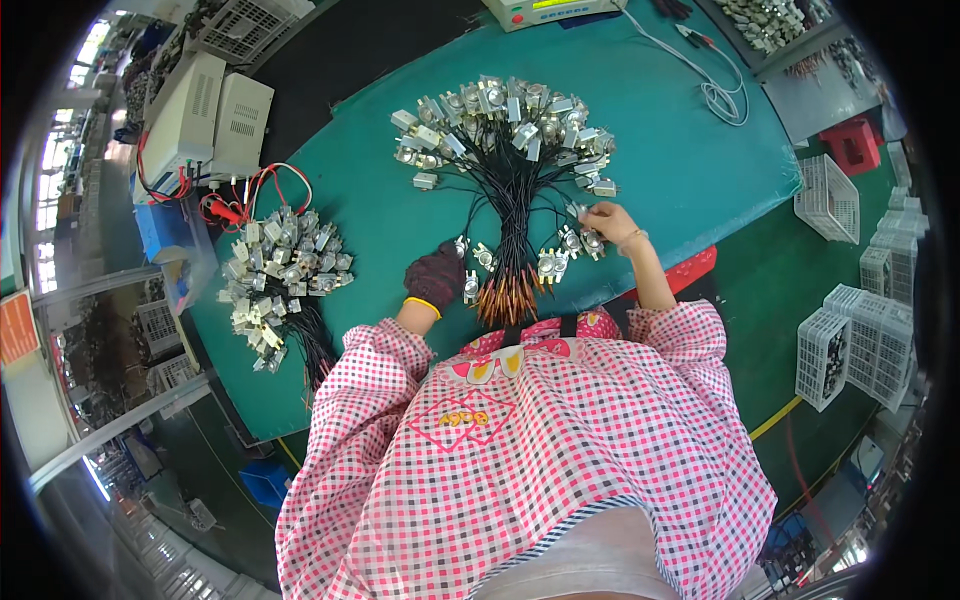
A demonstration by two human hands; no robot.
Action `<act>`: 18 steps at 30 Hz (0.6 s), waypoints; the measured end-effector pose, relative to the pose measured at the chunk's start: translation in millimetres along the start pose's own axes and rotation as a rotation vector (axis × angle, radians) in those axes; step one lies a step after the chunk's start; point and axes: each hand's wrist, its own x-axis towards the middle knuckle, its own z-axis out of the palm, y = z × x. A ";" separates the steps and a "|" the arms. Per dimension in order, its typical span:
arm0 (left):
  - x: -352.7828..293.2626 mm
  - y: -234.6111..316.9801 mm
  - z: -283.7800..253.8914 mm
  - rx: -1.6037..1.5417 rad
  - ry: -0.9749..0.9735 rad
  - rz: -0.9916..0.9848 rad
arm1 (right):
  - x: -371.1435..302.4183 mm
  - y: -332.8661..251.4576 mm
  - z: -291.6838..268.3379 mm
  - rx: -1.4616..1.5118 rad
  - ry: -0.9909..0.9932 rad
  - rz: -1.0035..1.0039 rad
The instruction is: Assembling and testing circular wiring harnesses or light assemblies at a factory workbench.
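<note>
A large bundle of small silvery metal-cased parts (490, 100) on black wires lies fanned out in front of me. The wires (515, 200) draw together toward me and finish in copper-coloured ends (510, 297). My right hand (610, 222), bare, pinches a small metal-cased part (576, 211) at the bundle's right side. Several more parts (553, 265) lie loose around the wire ends. My left hand (436, 277), in a dark glove with a yellow cuff, is curled left of the wires. A small part (461, 246) shows at its fingertips; the grip itself is hidden.
A second bundle of wired parts (285, 265) lies left on the green table mat (690, 150). Beyond it stand beige instrument boxes (240, 125) with red leads (228, 211). At the back are another instrument (550, 12) and a coiled grey cable (722, 100). White crates (828, 200) stand right.
</note>
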 end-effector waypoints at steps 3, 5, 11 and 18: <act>3.4 -6.5 -10.7 -0.051 -0.046 0.032 | -8.4 -20.1 12.0 -0.652 0.257 -0.241; 8.4 -4.7 -26.7 -0.132 -0.138 0.018 | -19.2 -42.7 19.9 -0.936 0.382 -0.262; 18.0 -7.3 -16.3 -0.065 -0.162 0.028 | -16.3 -56.1 50.4 -1.352 0.094 -0.128; 29.8 -8.8 -23.6 -0.061 -0.251 0.111 | -21.6 -65.1 58.3 -1.407 0.013 -0.106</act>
